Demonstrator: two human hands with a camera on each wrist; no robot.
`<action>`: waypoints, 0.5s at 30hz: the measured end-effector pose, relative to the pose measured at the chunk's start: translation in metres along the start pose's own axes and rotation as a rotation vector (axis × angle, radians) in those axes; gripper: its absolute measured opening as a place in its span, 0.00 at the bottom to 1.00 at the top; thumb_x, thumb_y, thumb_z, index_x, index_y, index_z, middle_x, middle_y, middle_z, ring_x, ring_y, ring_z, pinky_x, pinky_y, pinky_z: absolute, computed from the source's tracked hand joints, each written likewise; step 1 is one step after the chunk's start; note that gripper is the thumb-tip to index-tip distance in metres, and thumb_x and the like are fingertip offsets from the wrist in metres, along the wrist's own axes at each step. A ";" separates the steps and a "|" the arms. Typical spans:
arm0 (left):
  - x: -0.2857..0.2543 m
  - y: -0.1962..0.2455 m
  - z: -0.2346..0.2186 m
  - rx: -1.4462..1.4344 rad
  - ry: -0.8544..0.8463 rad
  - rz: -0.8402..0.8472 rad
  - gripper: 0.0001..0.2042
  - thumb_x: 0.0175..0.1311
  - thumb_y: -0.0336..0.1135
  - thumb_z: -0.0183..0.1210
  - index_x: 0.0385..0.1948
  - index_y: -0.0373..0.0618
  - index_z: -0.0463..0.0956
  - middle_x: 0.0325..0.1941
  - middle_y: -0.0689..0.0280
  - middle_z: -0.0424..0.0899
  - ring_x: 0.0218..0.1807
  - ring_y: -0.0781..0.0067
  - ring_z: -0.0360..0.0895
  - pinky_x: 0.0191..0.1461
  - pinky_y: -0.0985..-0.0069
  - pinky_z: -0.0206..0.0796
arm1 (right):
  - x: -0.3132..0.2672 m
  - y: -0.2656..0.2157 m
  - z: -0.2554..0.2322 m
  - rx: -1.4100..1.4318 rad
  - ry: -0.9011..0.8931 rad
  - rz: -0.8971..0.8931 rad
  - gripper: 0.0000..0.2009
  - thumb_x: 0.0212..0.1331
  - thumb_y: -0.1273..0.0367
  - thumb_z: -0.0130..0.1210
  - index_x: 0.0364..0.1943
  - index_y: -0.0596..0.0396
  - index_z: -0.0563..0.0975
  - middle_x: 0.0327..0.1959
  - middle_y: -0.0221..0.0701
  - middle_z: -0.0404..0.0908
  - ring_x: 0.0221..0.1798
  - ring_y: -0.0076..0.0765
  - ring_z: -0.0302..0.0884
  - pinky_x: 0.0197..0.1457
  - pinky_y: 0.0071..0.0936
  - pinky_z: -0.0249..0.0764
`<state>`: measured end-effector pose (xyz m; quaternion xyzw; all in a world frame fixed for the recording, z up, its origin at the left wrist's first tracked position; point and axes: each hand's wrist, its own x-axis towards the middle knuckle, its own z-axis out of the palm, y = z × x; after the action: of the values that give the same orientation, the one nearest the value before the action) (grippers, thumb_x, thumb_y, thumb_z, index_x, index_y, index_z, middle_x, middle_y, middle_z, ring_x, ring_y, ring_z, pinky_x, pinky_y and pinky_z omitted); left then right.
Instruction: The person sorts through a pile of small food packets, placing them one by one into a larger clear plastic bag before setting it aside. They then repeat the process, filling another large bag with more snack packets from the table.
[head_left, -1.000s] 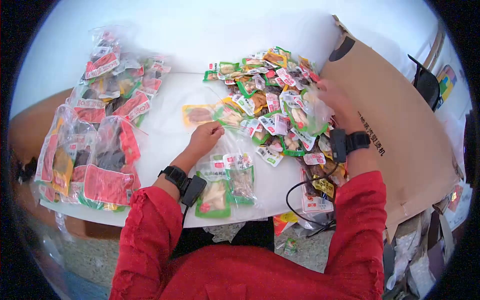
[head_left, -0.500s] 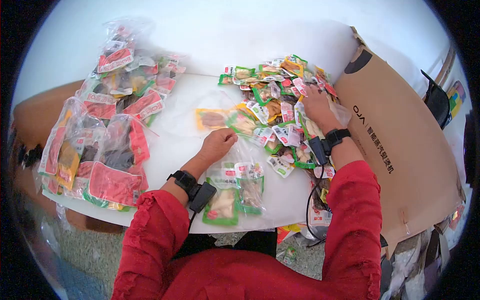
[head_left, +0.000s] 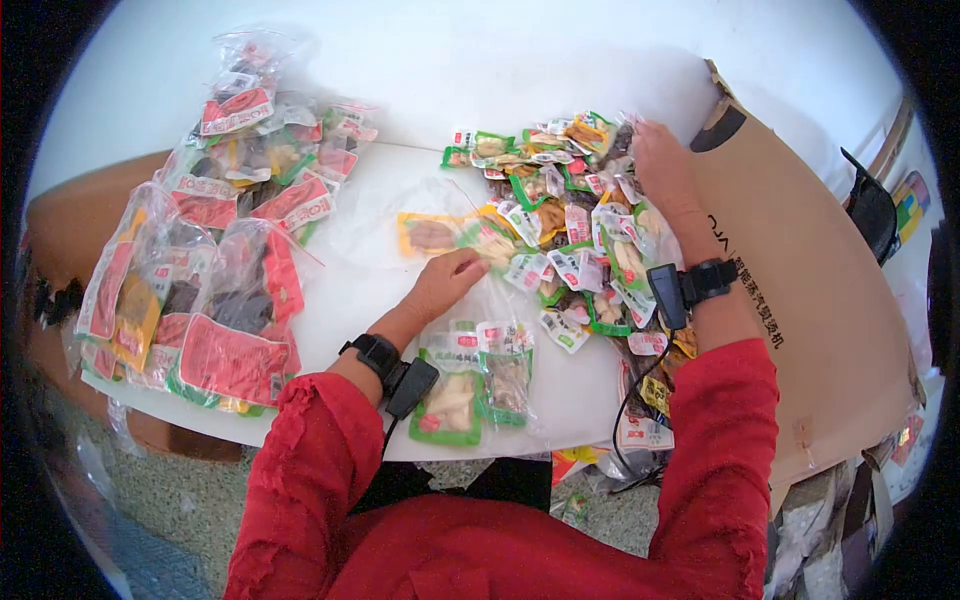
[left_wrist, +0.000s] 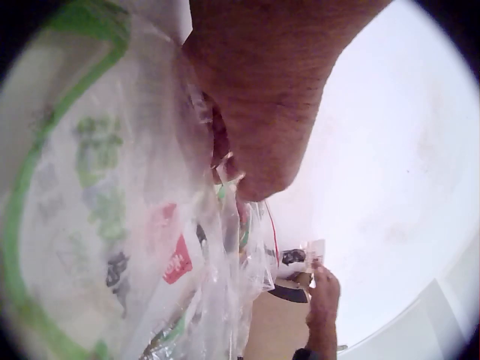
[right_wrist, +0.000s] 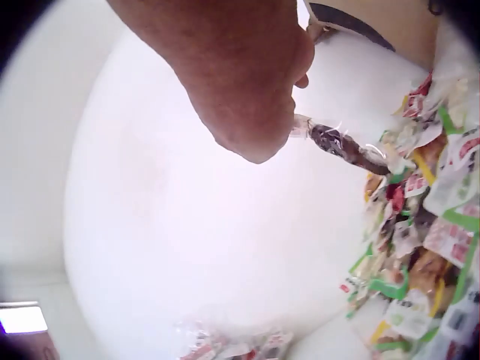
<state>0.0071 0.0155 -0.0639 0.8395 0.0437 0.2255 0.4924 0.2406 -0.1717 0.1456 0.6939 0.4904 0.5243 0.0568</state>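
Observation:
My left hand (head_left: 445, 285) pinches the mouth of a clear plastic bag (left_wrist: 247, 262). Inside that bag lie a green-edged packet of pale food (head_left: 447, 405) and a second packet with grey-brown contents (head_left: 507, 385). Over the far right of the heap, my right hand (head_left: 665, 165) grips the end of a small clear packet with dark contents (right_wrist: 341, 145). This packet hangs tilted from the fingers, its lower end at the edge of the packet pile (head_left: 570, 225). In the right wrist view the fingertips are mostly hidden behind the hand.
Filled clear bags with red labels (head_left: 235, 360) are heaped on the left of the white table (head_left: 350, 400). A yellow-edged packet (head_left: 428, 235) lies near the middle. A large cardboard box (head_left: 810, 300) leans along the right side, and a white wall rises behind.
My right hand first moved left over the pile, then back to the far right, where it now lifts a dark packet. The left hand stays at the clear bag's mouth.

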 end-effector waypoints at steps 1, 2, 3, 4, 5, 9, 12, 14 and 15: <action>-0.001 0.005 -0.002 -0.244 -0.024 -0.018 0.16 0.58 0.45 0.47 0.26 0.40 0.72 0.21 0.64 0.73 0.25 0.72 0.70 0.30 0.77 0.62 | 0.007 -0.007 -0.017 0.000 0.001 -0.002 0.14 0.50 0.65 0.49 0.37 0.60 0.74 0.38 0.37 0.74 0.42 0.42 0.71 0.43 0.31 0.68; -0.002 0.008 -0.004 -0.488 -0.047 -0.038 0.18 0.60 0.48 0.44 0.27 0.40 0.72 0.20 0.66 0.72 0.25 0.75 0.69 0.29 0.80 0.61 | 0.022 -0.022 -0.050 0.261 -0.081 0.267 0.13 0.52 0.65 0.48 0.35 0.61 0.75 0.34 0.36 0.75 0.39 0.39 0.72 0.41 0.28 0.69; -0.001 0.009 -0.005 -0.486 -0.044 -0.040 0.18 0.60 0.48 0.44 0.27 0.40 0.72 0.20 0.66 0.72 0.25 0.75 0.69 0.29 0.80 0.61 | 0.029 -0.036 -0.068 0.524 -0.162 0.535 0.13 0.53 0.64 0.48 0.33 0.62 0.76 0.31 0.36 0.77 0.36 0.37 0.74 0.39 0.26 0.70; 0.001 0.007 -0.005 -0.609 -0.039 -0.088 0.20 0.61 0.51 0.42 0.28 0.40 0.72 0.21 0.68 0.72 0.25 0.78 0.68 0.29 0.82 0.59 | 0.028 -0.045 -0.070 0.530 -0.162 0.534 0.13 0.53 0.64 0.48 0.33 0.62 0.76 0.31 0.36 0.77 0.36 0.37 0.74 0.39 0.26 0.70; 0.002 0.006 -0.004 -0.731 -0.034 -0.136 0.23 0.62 0.53 0.39 0.30 0.41 0.72 0.22 0.70 0.71 0.26 0.80 0.68 0.29 0.84 0.58 | 0.027 -0.053 -0.070 0.874 -0.144 0.691 0.13 0.52 0.64 0.48 0.27 0.61 0.76 0.25 0.33 0.77 0.31 0.31 0.74 0.34 0.24 0.69; 0.004 0.001 -0.005 -0.813 -0.109 -0.187 0.25 0.61 0.58 0.34 0.36 0.46 0.71 0.27 0.72 0.70 0.31 0.80 0.67 0.33 0.82 0.57 | 0.012 -0.099 -0.059 1.420 -0.123 0.938 0.10 0.49 0.66 0.50 0.22 0.60 0.77 0.21 0.26 0.74 0.25 0.18 0.69 0.25 0.16 0.65; 0.002 0.007 -0.005 -0.894 -0.151 -0.149 0.26 0.60 0.60 0.35 0.38 0.46 0.71 0.28 0.73 0.70 0.33 0.81 0.67 0.35 0.82 0.56 | -0.007 -0.134 -0.042 1.624 -0.150 0.983 0.10 0.49 0.66 0.50 0.21 0.58 0.76 0.19 0.24 0.71 0.23 0.18 0.66 0.25 0.17 0.65; 0.000 0.011 -0.005 -0.978 -0.196 -0.118 0.22 0.60 0.56 0.41 0.38 0.45 0.71 0.29 0.73 0.71 0.35 0.82 0.67 0.36 0.82 0.56 | -0.018 -0.155 -0.033 1.674 -0.198 0.987 0.10 0.50 0.66 0.50 0.21 0.58 0.75 0.18 0.24 0.70 0.22 0.18 0.64 0.25 0.17 0.65; 0.000 0.010 -0.004 -0.974 -0.192 -0.125 0.22 0.60 0.56 0.41 0.38 0.45 0.71 0.29 0.73 0.71 0.35 0.82 0.67 0.36 0.82 0.56 | -0.023 -0.165 -0.029 1.665 -0.223 1.004 0.10 0.50 0.66 0.50 0.20 0.57 0.75 0.18 0.23 0.69 0.22 0.18 0.64 0.25 0.17 0.64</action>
<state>0.0039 0.0135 -0.0536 0.5247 -0.0619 0.1115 0.8417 0.1161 -0.1170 0.0457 0.6858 0.3430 -0.0946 -0.6349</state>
